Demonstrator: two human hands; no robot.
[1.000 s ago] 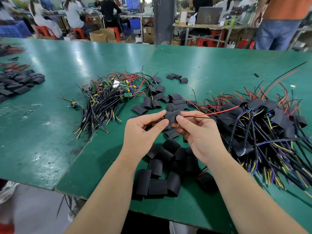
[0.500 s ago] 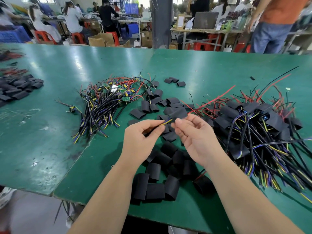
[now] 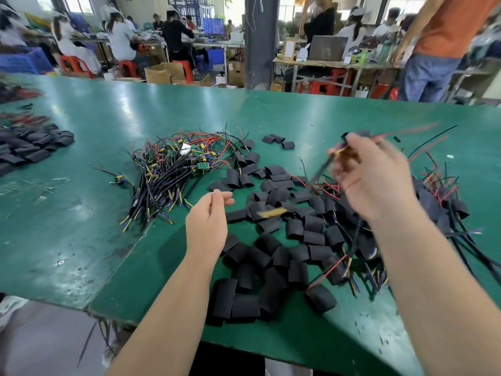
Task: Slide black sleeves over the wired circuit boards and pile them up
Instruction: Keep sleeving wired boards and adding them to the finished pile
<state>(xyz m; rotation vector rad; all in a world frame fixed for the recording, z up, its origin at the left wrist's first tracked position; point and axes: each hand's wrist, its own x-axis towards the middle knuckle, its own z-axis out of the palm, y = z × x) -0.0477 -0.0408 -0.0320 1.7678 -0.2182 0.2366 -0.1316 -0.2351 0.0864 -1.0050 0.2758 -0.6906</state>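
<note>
The hands have parted: the right hand [image 3: 371, 175] has swung up and rightward with the sleeved board [image 3: 356, 134].
Its fingers pinch the blurred piece in the air near the finished pile [image 3: 444, 202]; the left hand [image 3: 208, 221] hovers loosely curled, holding nothing, beside the loose sleeves [image 3: 271, 256] on the table [image 3: 81, 213].

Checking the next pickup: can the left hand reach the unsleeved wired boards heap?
Probably yes: the left hand is empty, and only bare table lies between it and the unsleeved wired boards to its left.
</note>
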